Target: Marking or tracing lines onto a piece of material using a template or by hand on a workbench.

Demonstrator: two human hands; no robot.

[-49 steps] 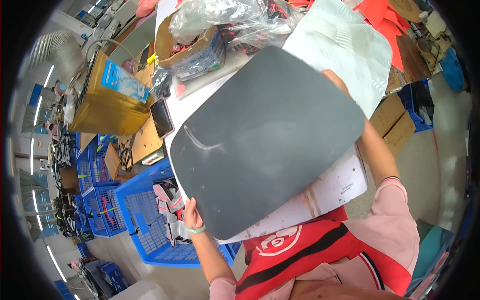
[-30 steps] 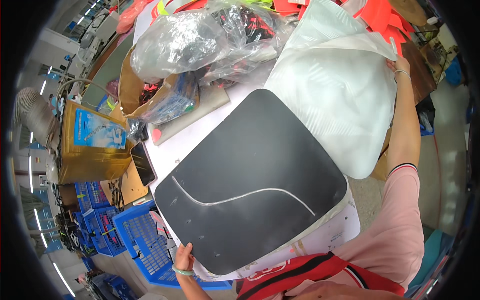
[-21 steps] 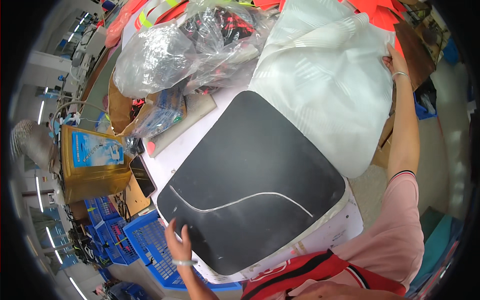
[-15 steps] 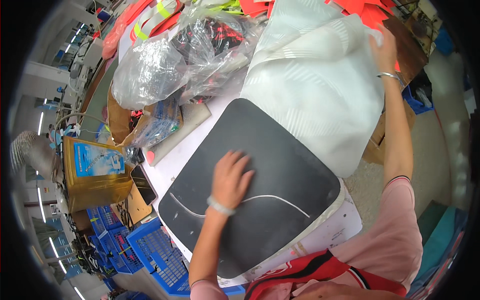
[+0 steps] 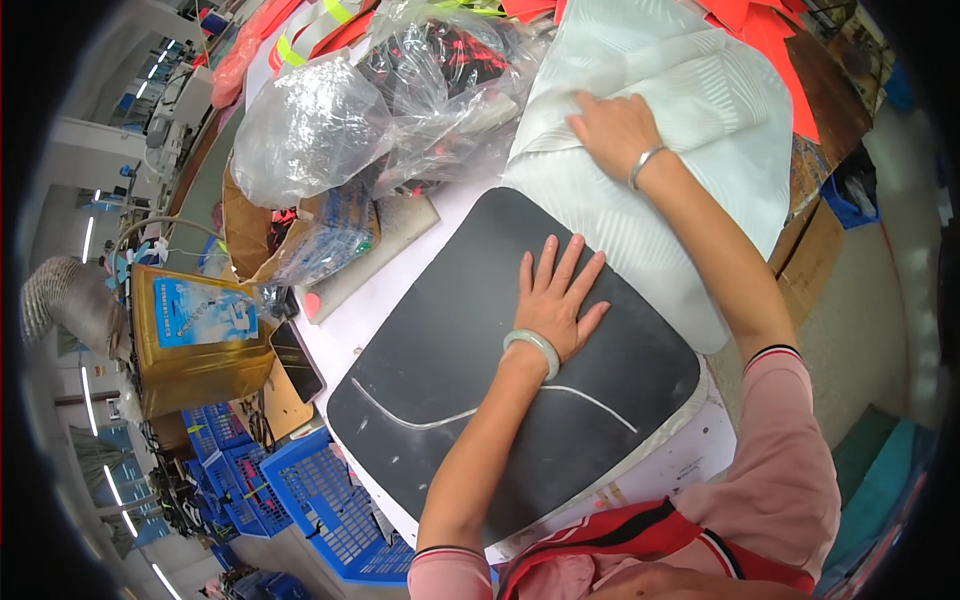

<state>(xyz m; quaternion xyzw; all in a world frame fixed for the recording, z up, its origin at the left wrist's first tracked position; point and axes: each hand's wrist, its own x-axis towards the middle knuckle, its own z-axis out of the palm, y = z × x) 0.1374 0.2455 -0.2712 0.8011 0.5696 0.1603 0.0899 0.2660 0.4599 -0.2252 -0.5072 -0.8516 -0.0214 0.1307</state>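
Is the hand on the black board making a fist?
No, the left hand lies flat with fingers spread on the black board.

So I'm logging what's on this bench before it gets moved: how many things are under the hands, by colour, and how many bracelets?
Black template board, under left hand: 1
White fabric stack, under right hand: 1
Pale green bangle: 1
Silver bracelet: 1
Total: 4

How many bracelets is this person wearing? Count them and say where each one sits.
2. A pale green bangle on the left wrist, above the black panel; a thin silver bracelet on the right wrist, over the white sheet. Sleeves may hide others.
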